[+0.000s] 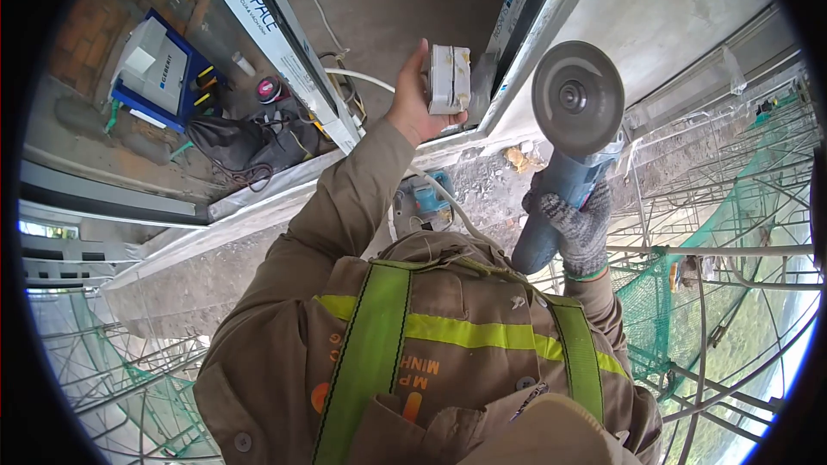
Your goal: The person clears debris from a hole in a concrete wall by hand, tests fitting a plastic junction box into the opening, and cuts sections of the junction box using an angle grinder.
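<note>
Bare, my left hand [412,105] is wrapped round a small white rectangular box [450,79] with yellowish spots on its face and a dark line along it. The box is held up before the gap of a metal frame. My right hand [579,228] wears a grey knitted glove and grips the blue-grey body of an angle grinder [538,237]. The grinder stands roughly upright, its round grey disc [603,90] at the top, facing me. Whether the disc turns cannot be told. Clear apart from each other, box and disc have the frame's right post [538,26] between them.
A labelled frame post [276,43] rises at left. Beyond it are a blue-edged panel [177,73], dark bags [250,138] and cables. A pale hose [444,194] runs past my chest. Scaffolding and green netting [650,319] lie right, above a drop. Another blue tool [433,194] rests below.
</note>
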`<state>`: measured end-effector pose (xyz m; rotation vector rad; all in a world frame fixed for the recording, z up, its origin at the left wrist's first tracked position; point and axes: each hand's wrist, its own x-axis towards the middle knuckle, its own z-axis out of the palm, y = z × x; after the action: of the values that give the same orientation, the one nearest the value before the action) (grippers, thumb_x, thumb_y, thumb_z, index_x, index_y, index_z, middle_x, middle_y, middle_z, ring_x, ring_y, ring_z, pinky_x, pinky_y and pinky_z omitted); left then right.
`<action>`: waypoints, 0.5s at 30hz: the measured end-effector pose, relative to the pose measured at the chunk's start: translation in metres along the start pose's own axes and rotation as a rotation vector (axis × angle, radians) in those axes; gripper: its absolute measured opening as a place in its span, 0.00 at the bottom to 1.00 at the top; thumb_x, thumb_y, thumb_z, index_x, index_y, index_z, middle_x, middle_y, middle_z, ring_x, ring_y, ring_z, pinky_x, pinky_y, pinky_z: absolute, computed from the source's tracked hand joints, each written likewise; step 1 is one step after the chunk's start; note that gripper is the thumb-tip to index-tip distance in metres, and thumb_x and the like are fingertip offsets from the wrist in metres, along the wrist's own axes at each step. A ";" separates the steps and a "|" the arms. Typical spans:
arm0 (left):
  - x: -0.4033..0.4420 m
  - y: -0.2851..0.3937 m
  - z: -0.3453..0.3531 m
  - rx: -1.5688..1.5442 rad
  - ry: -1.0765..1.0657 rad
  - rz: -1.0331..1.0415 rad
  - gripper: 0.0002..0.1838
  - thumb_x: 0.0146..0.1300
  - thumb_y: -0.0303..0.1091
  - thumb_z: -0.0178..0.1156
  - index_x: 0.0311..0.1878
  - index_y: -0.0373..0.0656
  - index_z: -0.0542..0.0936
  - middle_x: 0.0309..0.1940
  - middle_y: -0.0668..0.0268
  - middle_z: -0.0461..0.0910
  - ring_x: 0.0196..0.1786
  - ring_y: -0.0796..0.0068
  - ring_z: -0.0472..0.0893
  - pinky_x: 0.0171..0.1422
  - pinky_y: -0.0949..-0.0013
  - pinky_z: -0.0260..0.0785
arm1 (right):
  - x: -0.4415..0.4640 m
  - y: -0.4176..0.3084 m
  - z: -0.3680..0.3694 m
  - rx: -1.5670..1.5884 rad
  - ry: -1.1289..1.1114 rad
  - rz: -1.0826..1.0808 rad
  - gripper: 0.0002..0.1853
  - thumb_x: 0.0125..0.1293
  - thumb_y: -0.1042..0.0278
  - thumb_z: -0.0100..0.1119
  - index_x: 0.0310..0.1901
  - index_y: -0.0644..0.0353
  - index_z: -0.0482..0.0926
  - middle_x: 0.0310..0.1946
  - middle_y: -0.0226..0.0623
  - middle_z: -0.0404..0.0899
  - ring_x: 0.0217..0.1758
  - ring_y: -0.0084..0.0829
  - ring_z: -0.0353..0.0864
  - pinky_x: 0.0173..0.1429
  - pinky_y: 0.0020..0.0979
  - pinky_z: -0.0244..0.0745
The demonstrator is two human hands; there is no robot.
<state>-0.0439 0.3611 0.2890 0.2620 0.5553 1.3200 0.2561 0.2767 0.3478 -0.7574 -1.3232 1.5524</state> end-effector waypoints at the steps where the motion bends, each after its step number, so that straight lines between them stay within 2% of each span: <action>1: -0.006 0.000 -0.008 -0.056 -0.055 -0.045 0.27 0.76 0.61 0.44 0.55 0.48 0.81 0.42 0.60 0.84 0.43 0.57 0.85 0.43 0.43 0.77 | -0.003 0.001 -0.002 0.097 0.024 0.016 0.32 0.57 0.75 0.74 0.63 0.66 0.71 0.44 0.46 0.85 0.44 0.38 0.87 0.48 0.39 0.86; 3: -0.016 -0.006 -0.018 -0.102 -0.097 -0.112 0.26 0.77 0.60 0.46 0.52 0.49 0.82 0.41 0.60 0.85 0.44 0.56 0.85 0.45 0.44 0.78 | -0.010 0.003 -0.007 0.107 0.083 0.026 0.32 0.56 0.73 0.75 0.62 0.68 0.71 0.43 0.48 0.84 0.42 0.39 0.87 0.45 0.40 0.86; 6: -0.030 -0.023 -0.011 0.154 0.211 -0.027 0.28 0.76 0.63 0.48 0.52 0.48 0.82 0.42 0.59 0.85 0.43 0.54 0.85 0.42 0.43 0.78 | -0.018 0.008 -0.022 0.097 0.179 0.042 0.34 0.53 0.70 0.76 0.60 0.71 0.72 0.40 0.50 0.83 0.37 0.41 0.86 0.41 0.42 0.85; 11: -0.041 -0.053 -0.036 0.114 0.150 -0.146 0.31 0.75 0.65 0.49 0.54 0.45 0.81 0.45 0.55 0.84 0.44 0.53 0.84 0.39 0.49 0.79 | -0.028 0.016 -0.038 0.110 0.195 0.097 0.35 0.55 0.66 0.75 0.62 0.71 0.71 0.39 0.49 0.83 0.36 0.41 0.86 0.39 0.39 0.84; 14: -0.047 -0.062 -0.060 -0.130 -0.338 -0.225 0.35 0.77 0.62 0.48 0.62 0.35 0.76 0.49 0.50 0.82 0.47 0.49 0.84 0.41 0.51 0.81 | -0.029 0.016 -0.035 0.100 0.261 0.088 0.36 0.55 0.64 0.74 0.63 0.71 0.70 0.39 0.48 0.83 0.35 0.40 0.86 0.38 0.38 0.84; 15: -0.046 -0.065 -0.065 -0.128 -0.330 -0.228 0.35 0.77 0.62 0.48 0.62 0.35 0.76 0.49 0.50 0.82 0.47 0.49 0.84 0.41 0.51 0.81 | -0.030 0.017 -0.037 0.118 0.235 0.090 0.36 0.55 0.65 0.74 0.63 0.71 0.70 0.39 0.48 0.83 0.35 0.40 0.86 0.38 0.38 0.84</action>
<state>-0.0298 0.2926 0.2133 0.2942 0.2129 1.0582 0.2962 0.2644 0.3192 -0.9050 -1.0298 1.5439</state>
